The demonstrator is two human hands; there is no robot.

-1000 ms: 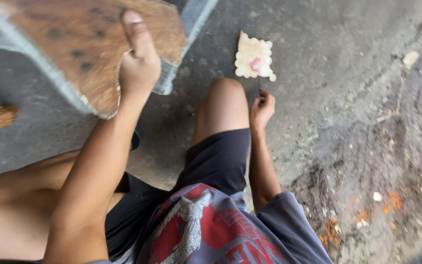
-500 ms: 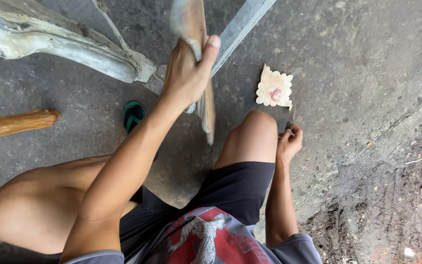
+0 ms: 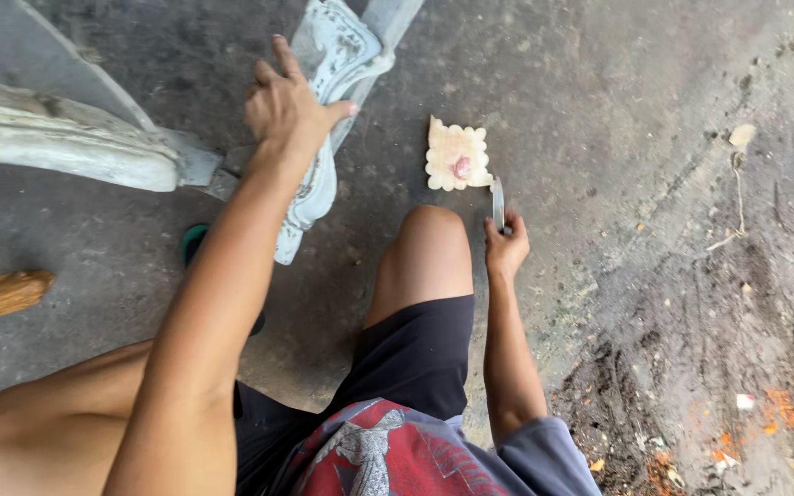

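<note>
Left hand (image 3: 289, 110) grips carved panel (image 3: 323, 138) (right hand (image 3: 505, 246) holds blade (image 3: 497, 202)).

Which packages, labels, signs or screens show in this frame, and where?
No packages, signs or screens in view.
Nearest to a label: the print on the shirt, bottom centre, a grey and white graphic on red fabric.
Cream scalloped square piece on the concrete floor, ahead of the knee: a pink blob at its middle, no label visible.
</note>
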